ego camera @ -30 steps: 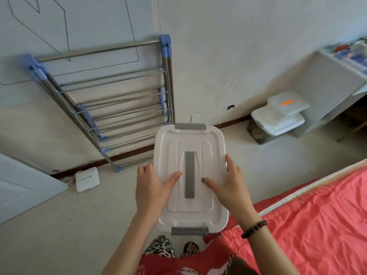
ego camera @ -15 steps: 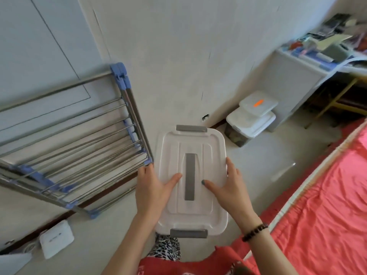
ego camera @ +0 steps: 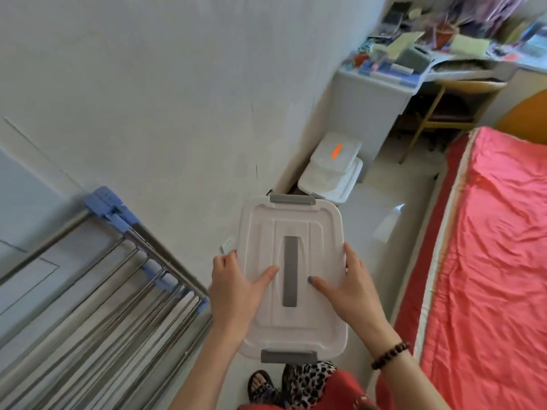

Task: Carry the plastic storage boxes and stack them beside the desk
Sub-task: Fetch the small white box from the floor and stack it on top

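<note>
**Q:** Where is the box at this step?
**A:** I hold it off the floor in front of my body, lid up. It is short of the desk and roughly in line with it, and it touches nothing but my hands.

**Q:** What is the state of the fingers?
**A:** My left hand and right hand clamp the two long sides. The fingers curl down over the rim. Each thumb lies flat on the lid, one on either side of the grey handle strip.

**Q:** What has changed in the last second?
**A:** The grip has not changed, but my heading has. A second ago the drying rack was straight ahead and the desk sat at the far right edge of view. Now the rack is off to the side away from the desk. The desk, with its cluttered tabletop, is ahead and nearer. The stack of two boxes stands just beside the desk, against the wall.

**Q:** What does that mean for the task?
**A:** I judge the turn complete and the carry in its last stretch. What remains is to walk up to the desk and set this box down at the stack. The stack's top box looks smaller than the one under it, so the carried box may sit unsteadily there.
</note>
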Demonstrator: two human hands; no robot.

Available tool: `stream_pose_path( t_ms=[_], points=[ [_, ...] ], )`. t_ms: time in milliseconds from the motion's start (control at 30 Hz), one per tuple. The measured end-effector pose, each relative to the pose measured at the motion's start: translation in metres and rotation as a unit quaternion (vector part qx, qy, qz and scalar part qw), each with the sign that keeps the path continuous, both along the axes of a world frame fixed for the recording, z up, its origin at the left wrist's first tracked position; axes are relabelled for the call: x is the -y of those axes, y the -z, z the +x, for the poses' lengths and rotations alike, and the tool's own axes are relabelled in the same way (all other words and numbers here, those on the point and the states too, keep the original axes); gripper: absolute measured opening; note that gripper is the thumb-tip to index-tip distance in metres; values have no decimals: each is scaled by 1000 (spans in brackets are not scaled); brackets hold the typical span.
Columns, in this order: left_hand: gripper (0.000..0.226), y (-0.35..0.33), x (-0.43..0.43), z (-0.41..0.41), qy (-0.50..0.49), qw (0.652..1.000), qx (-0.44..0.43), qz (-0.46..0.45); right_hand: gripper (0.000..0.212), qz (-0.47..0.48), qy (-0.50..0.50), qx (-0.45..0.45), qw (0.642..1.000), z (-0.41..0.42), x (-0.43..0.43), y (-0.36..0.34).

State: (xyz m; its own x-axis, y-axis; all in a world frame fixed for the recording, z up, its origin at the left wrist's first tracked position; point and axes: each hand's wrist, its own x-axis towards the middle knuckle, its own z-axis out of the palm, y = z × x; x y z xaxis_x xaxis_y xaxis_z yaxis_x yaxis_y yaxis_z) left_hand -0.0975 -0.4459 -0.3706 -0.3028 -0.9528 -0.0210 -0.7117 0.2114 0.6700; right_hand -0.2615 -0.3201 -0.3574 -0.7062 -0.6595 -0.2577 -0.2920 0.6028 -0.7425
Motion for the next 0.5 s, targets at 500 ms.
stream_pose_path(
  t_ms=[500],
  points=[
    [72, 23, 128, -206, 60, 998, 5, 1, 104, -7, 78, -1, 997, -187, 107, 31]
  ],
)
